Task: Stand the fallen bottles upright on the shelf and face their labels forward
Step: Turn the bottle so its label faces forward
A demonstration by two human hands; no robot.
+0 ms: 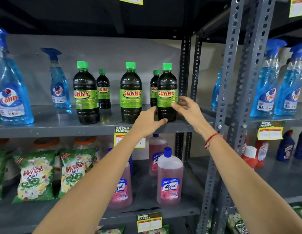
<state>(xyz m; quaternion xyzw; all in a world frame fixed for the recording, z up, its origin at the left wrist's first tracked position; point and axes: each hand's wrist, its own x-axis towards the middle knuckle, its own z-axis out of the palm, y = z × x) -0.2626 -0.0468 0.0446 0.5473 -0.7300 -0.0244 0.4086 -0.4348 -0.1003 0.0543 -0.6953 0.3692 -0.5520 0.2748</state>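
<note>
Fingers [161, 121] of both hands round upright rt bottle [167, 93].

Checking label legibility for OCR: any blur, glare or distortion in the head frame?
Head view: wide-angle bending bows the shelf uprights near the right edge; right hand is motion-blurred; front Sunny bottle label reads sharp with slight foil sheen; shelf board shows soft reflections; left Colin bottle is stretched at the edge; top of the frame is dark.
</note>
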